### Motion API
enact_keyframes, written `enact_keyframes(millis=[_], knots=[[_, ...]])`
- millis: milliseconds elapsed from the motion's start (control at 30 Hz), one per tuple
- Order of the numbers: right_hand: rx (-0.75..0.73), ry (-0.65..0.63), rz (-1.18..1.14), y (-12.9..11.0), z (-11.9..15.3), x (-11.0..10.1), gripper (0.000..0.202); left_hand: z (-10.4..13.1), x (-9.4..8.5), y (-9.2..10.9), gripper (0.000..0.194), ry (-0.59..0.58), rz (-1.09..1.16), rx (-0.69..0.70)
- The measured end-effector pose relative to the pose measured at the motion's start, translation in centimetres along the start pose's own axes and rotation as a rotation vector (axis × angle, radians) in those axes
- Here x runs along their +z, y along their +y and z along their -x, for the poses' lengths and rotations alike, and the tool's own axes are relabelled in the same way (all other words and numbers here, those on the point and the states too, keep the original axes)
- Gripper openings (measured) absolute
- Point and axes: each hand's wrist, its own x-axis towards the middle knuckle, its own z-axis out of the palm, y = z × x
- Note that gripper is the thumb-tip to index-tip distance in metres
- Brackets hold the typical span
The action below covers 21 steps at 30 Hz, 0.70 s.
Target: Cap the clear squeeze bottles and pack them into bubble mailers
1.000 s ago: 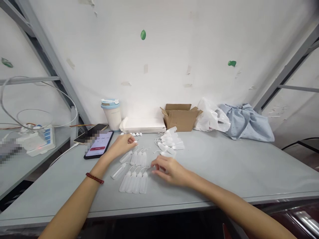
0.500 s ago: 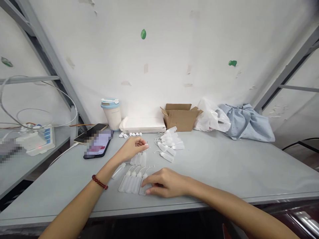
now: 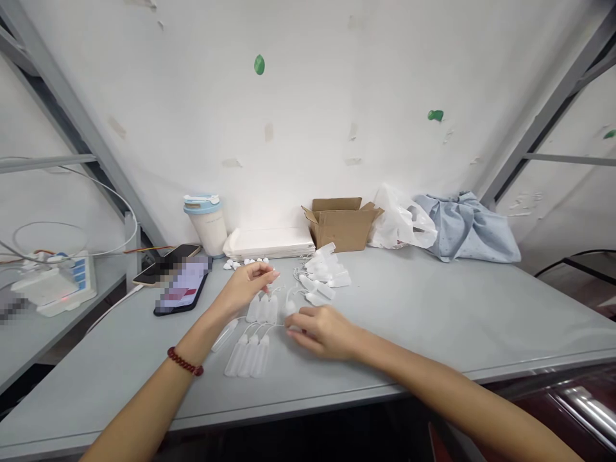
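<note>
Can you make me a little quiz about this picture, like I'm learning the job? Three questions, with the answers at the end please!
1. How many small bottles lie side by side in the row nearest the table's front edge?
2. The dark red bracelet is on which wrist? A: right; B: left; C: both.
3. Fill the gap: the cardboard box stands between the white stack and the white plastic ____.

Key: 1. Three. 2. B. 3. Bag.

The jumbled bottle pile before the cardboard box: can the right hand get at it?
Probably yes: the pile lies uncovered just beyond the right hand, though that hand seems to hold a bottle.
</note>
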Motion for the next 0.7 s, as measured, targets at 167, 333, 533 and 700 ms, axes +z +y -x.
enact_keyframes(millis=[167, 333, 533, 700], knots=[[0.046, 0.166, -0.157, 0.5, -0.2, -0.2, 0.015, 0.3, 0.3, 0.2, 0.031, -0.097, 0.126, -0.066], [0.120, 0.174, -0.448, 0.4, -0.4, -0.4, 0.009, 0.9, 1.3, 0.5, 0.030, -0.244, 0.285, -0.087], [0.208, 0.145, -0.636, 0.7, -0.4, -0.3, 0.012, 1.0, 1.8, 0.4, 0.025, -0.286, 0.264, -0.028], [0.300, 0.110, -0.951, 0.8, -0.6, -0.5, 0.008, 0.9, 1.8, 0.1, 0.022, -0.261, 0.227, 0.035]])
